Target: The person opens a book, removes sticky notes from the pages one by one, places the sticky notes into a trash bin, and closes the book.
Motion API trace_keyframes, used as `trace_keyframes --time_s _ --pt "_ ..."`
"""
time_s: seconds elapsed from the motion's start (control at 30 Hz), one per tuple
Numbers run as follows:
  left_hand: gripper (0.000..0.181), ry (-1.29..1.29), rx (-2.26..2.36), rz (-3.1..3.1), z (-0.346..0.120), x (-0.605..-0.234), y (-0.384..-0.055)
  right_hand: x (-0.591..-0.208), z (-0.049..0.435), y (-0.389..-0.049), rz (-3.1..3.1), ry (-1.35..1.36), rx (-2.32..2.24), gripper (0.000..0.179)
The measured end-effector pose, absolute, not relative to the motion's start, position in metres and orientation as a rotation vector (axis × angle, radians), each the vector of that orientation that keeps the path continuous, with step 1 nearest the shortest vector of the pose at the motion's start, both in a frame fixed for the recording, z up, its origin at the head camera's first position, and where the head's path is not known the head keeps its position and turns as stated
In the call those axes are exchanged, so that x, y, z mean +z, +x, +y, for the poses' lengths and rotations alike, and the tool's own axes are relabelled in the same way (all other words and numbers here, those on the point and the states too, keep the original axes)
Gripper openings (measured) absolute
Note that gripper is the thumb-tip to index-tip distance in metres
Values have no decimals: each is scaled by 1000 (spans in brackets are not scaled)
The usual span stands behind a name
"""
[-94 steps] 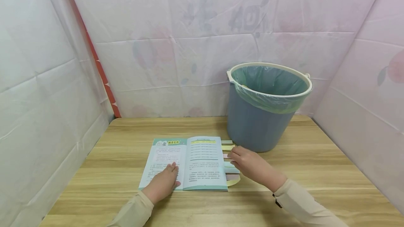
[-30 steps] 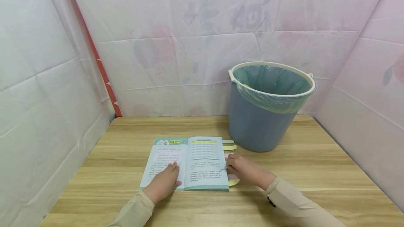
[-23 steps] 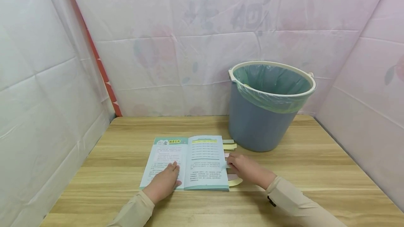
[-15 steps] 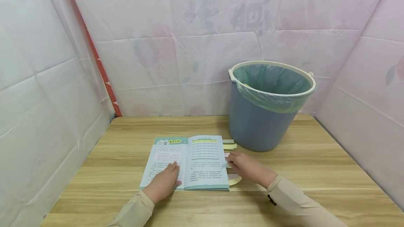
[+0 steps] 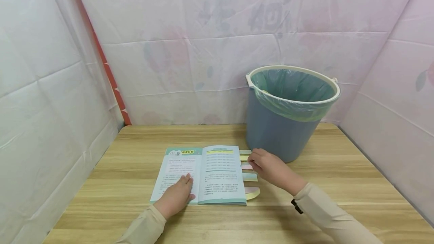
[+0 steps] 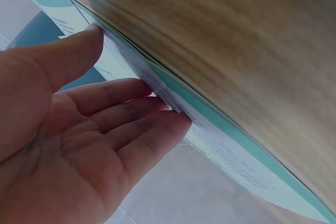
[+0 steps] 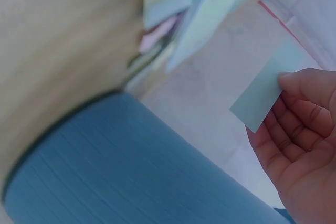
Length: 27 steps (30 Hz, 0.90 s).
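An open book point(image 5: 222, 183) lies on the table, with several coloured sticky notes point(image 5: 250, 177) jutting out past its right edge. My left hand point(image 5: 176, 194) rests on the left page near the lower spine; in the left wrist view its fingers point(image 6: 157, 135) reach over the paper, nearly straight. My right hand point(image 5: 271, 168) is just off the book's right edge, in front of the bin. Between thumb and fingers it pinches a pale blue-green sticky note point(image 7: 268, 85), clearly seen in the right wrist view and mostly hidden by the hand in the head view.
A grey-blue bin point(image 5: 276, 134) with a cream rim and green plastic liner point(image 5: 305, 86) stands at the back right, close behind the right hand. The wooden table point(image 5: 142, 138) is enclosed by pale printed cloth point(image 5: 152, 70) at the back and sides.
The right hand has come away from the right page's edge with a sticky note, moving up and slightly right towards the bin. The left hand has stayed in place on the book.
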<state>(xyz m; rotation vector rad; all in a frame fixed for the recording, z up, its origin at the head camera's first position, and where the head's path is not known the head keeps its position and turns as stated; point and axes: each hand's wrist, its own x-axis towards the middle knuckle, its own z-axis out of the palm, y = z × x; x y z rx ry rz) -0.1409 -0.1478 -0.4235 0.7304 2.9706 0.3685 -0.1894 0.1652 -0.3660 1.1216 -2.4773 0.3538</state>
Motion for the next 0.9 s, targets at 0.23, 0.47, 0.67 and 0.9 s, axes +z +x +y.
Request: trace_keyframes --time_s 0.23,0.47,0.67,0.9 --pt "50 729 355 2975 -147 -423 -140 -344 171 -191 -2328 1129 338 21" --pt "51 722 349 2982 -147 -422 -140 -321 178 -192 -2249 1092 322 25" --pt "51 716 370 2970 -147 -422 -140 -301 181 -190 -2176 1079 345 28" --pt "51 709 370 2970 -147 -421 -140 -279 183 -189 -2047 1055 341 30"
